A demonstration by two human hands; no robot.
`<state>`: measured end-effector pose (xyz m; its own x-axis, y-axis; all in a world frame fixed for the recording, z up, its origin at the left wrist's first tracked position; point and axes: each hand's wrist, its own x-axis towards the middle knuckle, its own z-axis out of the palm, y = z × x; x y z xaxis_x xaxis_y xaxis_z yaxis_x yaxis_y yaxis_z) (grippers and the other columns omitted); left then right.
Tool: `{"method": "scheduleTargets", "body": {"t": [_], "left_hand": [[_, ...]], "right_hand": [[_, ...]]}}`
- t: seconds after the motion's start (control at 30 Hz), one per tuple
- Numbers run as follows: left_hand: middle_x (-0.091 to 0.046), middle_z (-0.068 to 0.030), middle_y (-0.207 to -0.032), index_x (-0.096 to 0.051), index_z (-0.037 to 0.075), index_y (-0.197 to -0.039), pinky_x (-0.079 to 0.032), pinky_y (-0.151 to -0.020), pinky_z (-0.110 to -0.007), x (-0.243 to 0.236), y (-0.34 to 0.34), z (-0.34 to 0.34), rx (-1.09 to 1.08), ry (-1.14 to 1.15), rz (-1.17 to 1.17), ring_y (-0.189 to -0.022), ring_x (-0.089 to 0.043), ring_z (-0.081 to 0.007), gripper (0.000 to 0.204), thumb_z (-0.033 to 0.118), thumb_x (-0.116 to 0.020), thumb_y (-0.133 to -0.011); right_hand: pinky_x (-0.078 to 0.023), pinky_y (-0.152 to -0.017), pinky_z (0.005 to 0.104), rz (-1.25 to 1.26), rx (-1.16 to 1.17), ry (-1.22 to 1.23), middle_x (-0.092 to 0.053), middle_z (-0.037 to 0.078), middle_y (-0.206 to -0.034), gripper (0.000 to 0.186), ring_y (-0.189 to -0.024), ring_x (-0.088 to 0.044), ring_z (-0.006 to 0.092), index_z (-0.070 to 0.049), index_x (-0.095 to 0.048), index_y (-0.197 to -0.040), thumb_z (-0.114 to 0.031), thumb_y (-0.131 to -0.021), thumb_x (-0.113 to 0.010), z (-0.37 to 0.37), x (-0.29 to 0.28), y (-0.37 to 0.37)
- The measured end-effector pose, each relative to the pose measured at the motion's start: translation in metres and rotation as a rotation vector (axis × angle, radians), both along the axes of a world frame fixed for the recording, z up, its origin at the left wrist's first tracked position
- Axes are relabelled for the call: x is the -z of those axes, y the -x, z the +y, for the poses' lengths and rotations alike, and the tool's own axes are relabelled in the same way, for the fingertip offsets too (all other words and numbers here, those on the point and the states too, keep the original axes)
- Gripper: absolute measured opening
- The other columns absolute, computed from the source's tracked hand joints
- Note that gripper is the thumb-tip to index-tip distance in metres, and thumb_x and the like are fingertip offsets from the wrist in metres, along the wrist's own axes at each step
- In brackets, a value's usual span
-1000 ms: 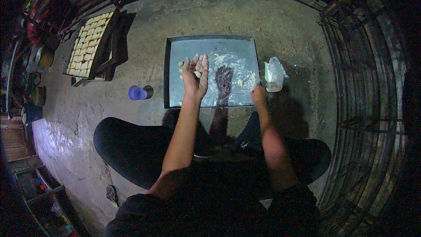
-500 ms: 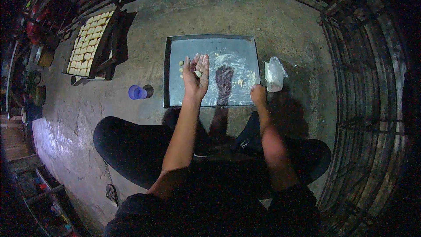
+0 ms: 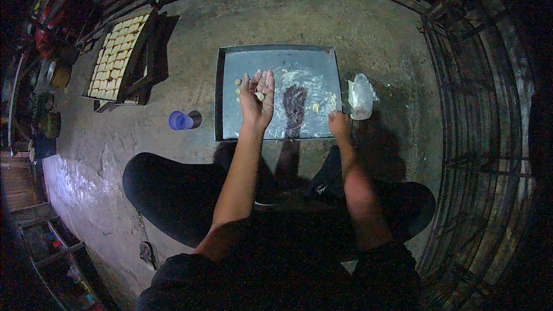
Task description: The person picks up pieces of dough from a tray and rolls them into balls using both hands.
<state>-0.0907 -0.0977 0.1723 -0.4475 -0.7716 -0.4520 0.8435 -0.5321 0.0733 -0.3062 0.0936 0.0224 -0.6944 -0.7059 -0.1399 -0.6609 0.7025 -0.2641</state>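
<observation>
Above a shallow metal tray dusted with flour, my left hand is turned palm up, fingers slightly curled and floury. A small pale dough ball rests in its palm. Several similar dough pieces lie along the tray's left side, partly behind that hand. At the tray's right rim, my right hand is closed in a fist; anything inside it is hidden. Small scraps of dough lie on the floury right half of the tray.
A clear plastic bag sits just right of the tray. On the floor to its left stands a blue-purple cup. Farther left is a tilted tray of bread rolls. Dark metal racks line the right side.
</observation>
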Motion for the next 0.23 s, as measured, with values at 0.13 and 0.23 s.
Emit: {"method": "scheduleTargets", "body": {"t": [0.13, 0.23], "left_hand": [[-0.053, -0.0249, -0.127, -0.048, -0.011, -0.122, -0.052, -0.105, -0.041, -0.003, 0.007, 0.000, 0.012, -0.013, -0.002, -0.122, -0.056, -0.0361, 0.045, 0.026, -0.061, -0.099], [-0.052, -0.0237, -0.129, -0.047, -0.010, -0.125, -0.052, -0.105, -0.041, 0.001, 0.004, 0.000, 0.023, -0.003, 0.015, -0.123, -0.056, -0.0368, 0.047, 0.026, -0.061, -0.099]], "right_hand": [[-0.051, -0.085, 0.0531, -0.062, 0.067, -0.063, -0.069, 0.022, -0.101, 0.027, -0.097, -0.066, 0.0416, -0.004, -0.069, -0.101, -0.026, -0.084, -0.068, 0.003, 0.007, 0.013], [-0.053, -0.086, 0.0511, -0.036, 0.124, -0.043, -0.069, 0.025, -0.097, 0.028, -0.096, -0.067, 0.0419, -0.003, -0.070, -0.101, -0.023, -0.081, -0.074, 0.003, 0.012, 0.010]]}}
